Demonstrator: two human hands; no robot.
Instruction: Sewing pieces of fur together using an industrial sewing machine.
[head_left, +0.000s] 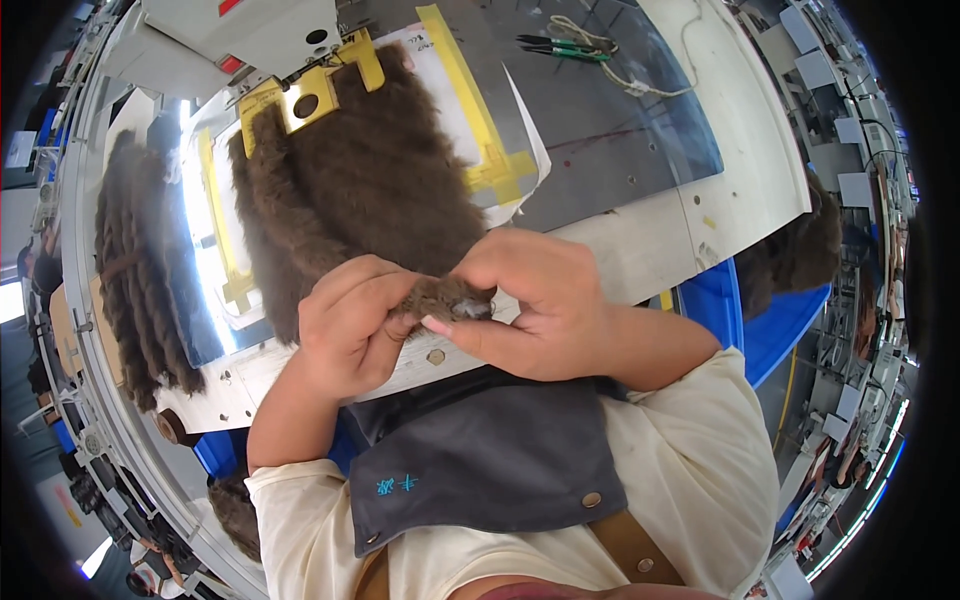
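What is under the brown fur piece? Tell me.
A white sheet, bordered by yellow tape, shows past the edges of the brown fur piece. What lies beneath its middle is covered.

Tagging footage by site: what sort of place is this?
Probably a fur sewing workshop. The signs: what looks like a sewing machine, a brown fur piece spread on the table below it, and a bundle of similar fur strips at the left.

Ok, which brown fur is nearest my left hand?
The wide piece under the yellow plate, at your left hand; the strip bundle, far-right pile and lower-left fur are apart.
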